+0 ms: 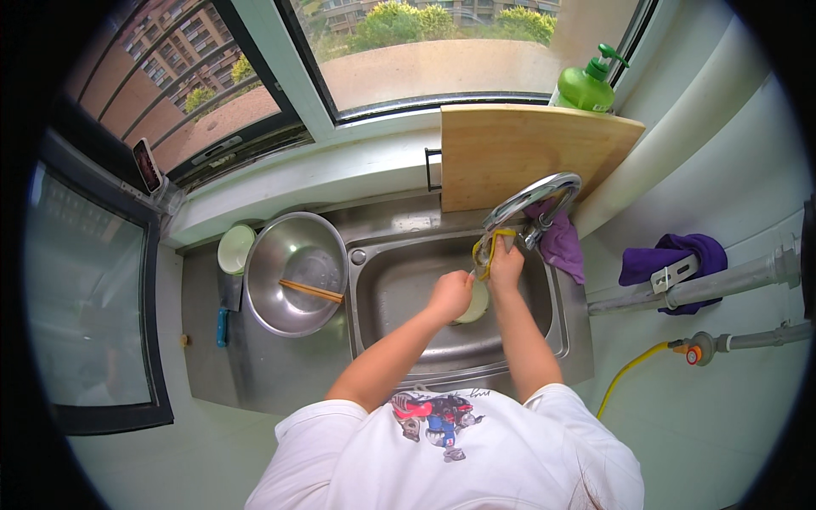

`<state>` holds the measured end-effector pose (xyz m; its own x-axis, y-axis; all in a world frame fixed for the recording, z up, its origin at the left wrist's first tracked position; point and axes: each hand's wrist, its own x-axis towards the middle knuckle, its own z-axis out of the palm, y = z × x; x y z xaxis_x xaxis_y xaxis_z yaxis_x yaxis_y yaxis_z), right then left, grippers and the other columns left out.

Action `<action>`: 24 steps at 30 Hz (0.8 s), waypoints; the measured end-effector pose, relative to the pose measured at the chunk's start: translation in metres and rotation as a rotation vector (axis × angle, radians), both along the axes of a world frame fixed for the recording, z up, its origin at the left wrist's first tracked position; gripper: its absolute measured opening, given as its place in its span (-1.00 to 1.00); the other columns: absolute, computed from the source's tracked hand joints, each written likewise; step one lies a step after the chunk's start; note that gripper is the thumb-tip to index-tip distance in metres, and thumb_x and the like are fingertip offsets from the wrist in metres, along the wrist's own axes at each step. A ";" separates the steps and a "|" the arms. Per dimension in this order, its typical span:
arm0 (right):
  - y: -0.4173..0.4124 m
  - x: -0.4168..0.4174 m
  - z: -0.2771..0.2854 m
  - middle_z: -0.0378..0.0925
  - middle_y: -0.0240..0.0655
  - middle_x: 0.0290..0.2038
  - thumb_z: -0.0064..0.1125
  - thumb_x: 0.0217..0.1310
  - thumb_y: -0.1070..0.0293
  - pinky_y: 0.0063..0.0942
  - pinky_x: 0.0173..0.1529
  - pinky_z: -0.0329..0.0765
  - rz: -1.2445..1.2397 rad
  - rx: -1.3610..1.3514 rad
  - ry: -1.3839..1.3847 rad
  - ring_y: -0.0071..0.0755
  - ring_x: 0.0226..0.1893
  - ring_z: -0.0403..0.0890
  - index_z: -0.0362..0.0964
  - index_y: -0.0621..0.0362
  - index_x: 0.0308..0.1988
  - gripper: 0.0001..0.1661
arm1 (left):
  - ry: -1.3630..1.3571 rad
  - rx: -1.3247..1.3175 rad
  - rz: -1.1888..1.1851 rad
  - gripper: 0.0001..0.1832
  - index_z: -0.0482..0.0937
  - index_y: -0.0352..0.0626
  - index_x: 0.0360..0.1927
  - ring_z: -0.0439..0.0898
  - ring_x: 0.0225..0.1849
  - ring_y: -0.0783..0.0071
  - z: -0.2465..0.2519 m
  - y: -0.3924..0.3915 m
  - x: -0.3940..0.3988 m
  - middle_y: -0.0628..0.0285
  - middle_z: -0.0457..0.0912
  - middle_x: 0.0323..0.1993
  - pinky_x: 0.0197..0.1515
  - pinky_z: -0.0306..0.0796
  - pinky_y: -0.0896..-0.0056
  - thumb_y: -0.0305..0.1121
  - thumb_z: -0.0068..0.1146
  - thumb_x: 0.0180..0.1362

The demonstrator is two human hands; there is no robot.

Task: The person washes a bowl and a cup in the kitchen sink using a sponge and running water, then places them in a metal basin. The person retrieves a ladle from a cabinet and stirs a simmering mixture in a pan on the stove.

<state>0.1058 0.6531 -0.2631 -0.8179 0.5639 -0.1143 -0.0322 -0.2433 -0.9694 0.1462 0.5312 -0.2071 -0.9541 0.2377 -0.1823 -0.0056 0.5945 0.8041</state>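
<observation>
Both of my hands are over the stainless steel sink [395,280], just below the mouth of the curved chrome faucet [529,194]. My right hand [507,264] grips a yellow-edged scrubbing cloth [486,261]. The fingers of my left hand [451,296] are closed around a thin handle of what looks like a metal utensil, whose other end meets the cloth. Its exact kind is hard to make out. Beneath the hands, a pale green bowl [475,306] rests in the basin, partly hidden by my left hand.
Left of the sink stands a large steel bowl [280,319] with wooden chopsticks [311,291] in it. Beside it are a small green bowl [236,250] and a blue-handled knife [222,326]. A wooden cutting board [529,153], a green pump bottle [585,88] and a purple cloth [561,245] surround the faucet.
</observation>
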 end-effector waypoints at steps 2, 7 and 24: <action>-0.022 0.012 -0.002 0.52 -0.29 -0.45 0.02 0.25 0.31 -0.47 -0.37 0.48 0.025 -0.275 -0.101 -0.44 -0.48 0.53 0.38 0.29 -0.28 -0.77 | 0.026 0.008 0.024 -0.68 0.50 -0.31 -0.50 0.50 -0.40 -0.10 -0.002 0.005 0.000 -0.12 0.52 -0.51 -0.33 0.34 0.08 -0.25 -0.09 0.18; -0.028 0.029 0.004 0.54 -0.21 -0.33 -0.08 0.27 0.40 -0.36 -0.22 0.55 0.279 -0.733 0.001 -0.25 -0.34 0.59 0.33 0.23 -0.13 -0.81 | 0.008 0.065 0.040 -0.69 0.50 -0.32 -0.47 0.50 -0.37 -0.12 -0.006 0.000 -0.003 -0.14 0.52 -0.48 -0.31 0.34 0.08 -0.27 -0.11 0.19; 0.013 0.000 0.028 0.51 -0.46 -0.43 0.11 0.21 0.35 -0.60 -0.37 0.45 0.308 -0.267 0.239 -0.62 -0.47 0.49 0.45 0.18 -0.32 -0.87 | -0.393 0.241 -0.108 -0.65 0.36 -0.16 -0.59 0.18 -0.74 0.65 0.028 -0.017 -0.008 0.43 0.25 -0.74 -0.72 0.08 0.52 -0.21 -0.17 0.26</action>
<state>0.1057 0.6659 -0.2348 -0.9636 0.2672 -0.0108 -0.1336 -0.5160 -0.8461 0.1378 0.5138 -0.1789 -0.7914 0.4112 -0.4523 -0.2856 0.4054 0.8684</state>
